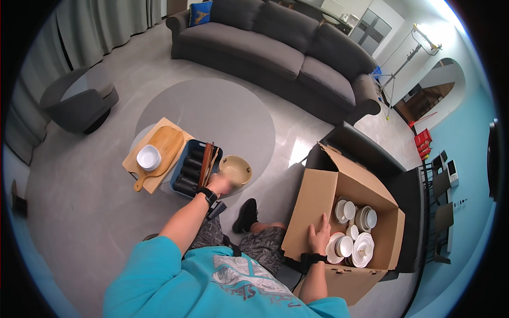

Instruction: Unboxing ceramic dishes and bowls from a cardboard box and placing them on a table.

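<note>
Down below I see a grey floor with a round grey rug (212,114), a dark sofa (275,47) and a low table (159,188). On the table sit a wooden board (169,142) with a white bowl (149,157), and a blue tray (186,180) of dark cups with chopsticks (207,159). My left hand (220,184) reaches out at the table's right edge and grips a tan bowl (237,168); its fingers look blurry. My right hand (319,236) rests flat, fingers together, on the cardboard box (318,199) wall. White dishes (355,241) fill the box.
</note>
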`<action>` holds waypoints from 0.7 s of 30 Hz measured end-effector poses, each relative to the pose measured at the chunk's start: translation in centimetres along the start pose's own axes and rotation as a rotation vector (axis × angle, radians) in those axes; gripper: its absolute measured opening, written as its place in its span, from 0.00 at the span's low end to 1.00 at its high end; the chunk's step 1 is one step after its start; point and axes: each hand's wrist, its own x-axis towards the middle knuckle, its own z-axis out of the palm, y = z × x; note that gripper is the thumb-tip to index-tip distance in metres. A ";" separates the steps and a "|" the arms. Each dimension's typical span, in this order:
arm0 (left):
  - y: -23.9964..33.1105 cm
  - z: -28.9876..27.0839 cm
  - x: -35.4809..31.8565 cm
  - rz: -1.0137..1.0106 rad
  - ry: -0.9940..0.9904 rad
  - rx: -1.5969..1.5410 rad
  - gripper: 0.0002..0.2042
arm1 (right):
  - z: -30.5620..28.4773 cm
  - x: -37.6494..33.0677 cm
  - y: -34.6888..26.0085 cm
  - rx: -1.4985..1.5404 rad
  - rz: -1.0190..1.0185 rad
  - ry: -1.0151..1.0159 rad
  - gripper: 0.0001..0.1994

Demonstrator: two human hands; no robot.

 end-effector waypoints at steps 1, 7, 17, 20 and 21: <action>0.0 0.2 0.2 0.004 0.007 0.002 0.14 | 0.0 0.0 -0.2 -0.014 0.014 0.001 0.34; -0.2 0.6 1.3 -0.029 -0.017 0.031 0.15 | -0.4 0.1 -1.5 -0.024 0.067 -0.021 0.34; -1.8 0.5 2.4 0.023 0.017 0.057 0.20 | 0.0 0.3 -1.3 -0.077 0.076 0.008 0.34; -2.0 0.4 2.1 0.032 0.027 0.114 0.22 | 0.1 0.3 -1.4 -0.093 0.078 0.012 0.34; -1.9 0.4 1.8 0.033 0.025 0.125 0.22 | 0.1 0.3 -1.3 -0.100 0.078 0.013 0.34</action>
